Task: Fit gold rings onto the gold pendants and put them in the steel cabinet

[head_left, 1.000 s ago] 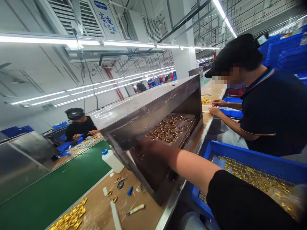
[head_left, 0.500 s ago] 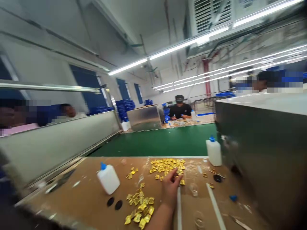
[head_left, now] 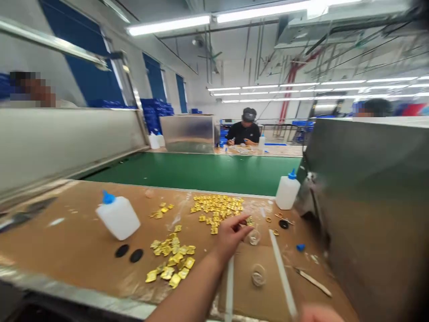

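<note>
My left hand (head_left: 231, 235) reaches over the brown work surface, just right of a pile of small gold square pieces (head_left: 217, 205). Its thumb and index finger close around one small gold piece (head_left: 250, 221), which is partly hidden. Just below these fingertips lies a clear round plastic part (head_left: 254, 237). A second clear round part (head_left: 258, 276) rests closer to me, between two pale strips. At the bottom edge, a blurred bit of my right hand (head_left: 318, 314) shows; its fingers cannot be made out. A nearer cluster of gold pieces (head_left: 174, 255) lies left of my left forearm.
White bottles with blue caps stand at left (head_left: 119, 219) and right (head_left: 287, 192). Black discs (head_left: 136, 256) lie by the left one. A wooden stick (head_left: 315, 282) and a blue cap (head_left: 300, 247) are at right. Beyond runs a green belt (head_left: 208, 172); a co-worker (head_left: 244, 129) sits behind it.
My view has tilted down and turned slightly. My left hand has moved right from the gold pile to the clear round part, and my right hand has come in at the bottom edge.
</note>
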Tool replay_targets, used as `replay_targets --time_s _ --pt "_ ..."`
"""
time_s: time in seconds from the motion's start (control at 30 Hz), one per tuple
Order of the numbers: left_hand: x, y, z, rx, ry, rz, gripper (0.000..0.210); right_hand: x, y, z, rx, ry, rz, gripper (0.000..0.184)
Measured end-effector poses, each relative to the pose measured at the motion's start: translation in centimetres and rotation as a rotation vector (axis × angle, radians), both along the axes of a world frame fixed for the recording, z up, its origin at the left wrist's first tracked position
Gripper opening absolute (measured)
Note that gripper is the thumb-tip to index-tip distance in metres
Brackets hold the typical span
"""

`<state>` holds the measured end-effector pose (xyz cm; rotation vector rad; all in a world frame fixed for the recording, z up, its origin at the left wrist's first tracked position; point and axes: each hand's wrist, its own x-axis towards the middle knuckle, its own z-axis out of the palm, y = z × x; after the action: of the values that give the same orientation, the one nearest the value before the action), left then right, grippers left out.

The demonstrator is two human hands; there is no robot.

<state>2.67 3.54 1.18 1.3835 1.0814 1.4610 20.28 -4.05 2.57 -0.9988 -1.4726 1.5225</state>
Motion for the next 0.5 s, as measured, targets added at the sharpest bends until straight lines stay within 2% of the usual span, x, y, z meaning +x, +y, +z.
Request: replay_targets --time_s 0.07,0.1,0.2,0.27,0.33,0.43,0.5 --pt "-0.4 -0.1 0.0 0.005 0.0 -0.036 0.043 1.6 0.0 1.6 0.005 0.058 -0.081 0.049" --pt "-0.6 -0.2 0.0 0.005 -0.003 -0.05 0.042 1.6 0.9 2.5 0.024 0.16 -0.135 0.047" --pt "-0.6 -0.3 0.1 0.001 -0.004 -0.12 0.041 -0.1 5.3 3.8 0.103 0.43 -0.254 0.036" --pt "-0.4 -0.4 0.1 0.008 -0.002 -0.167 0.041 -1.2 8.0 3.4 0.078 0.517 -0.262 0.033" --pt "-0.2 -0.3 0.1 0.021 0.001 -0.197 0.04 -1.7 9.3 2.4 0.026 0.585 -0.249 0.032" --pt "-0.1 -0.3 0.1 0.021 -0.008 -0.234 0.041 -1.2 9.2 1.1 -0.058 0.7 -0.207 0.029" --pt "0.0 -0.3 0.2 0.024 -0.035 -0.256 0.042 -0.8 8.6 0.9 -0.119 0.768 -0.181 0.028"
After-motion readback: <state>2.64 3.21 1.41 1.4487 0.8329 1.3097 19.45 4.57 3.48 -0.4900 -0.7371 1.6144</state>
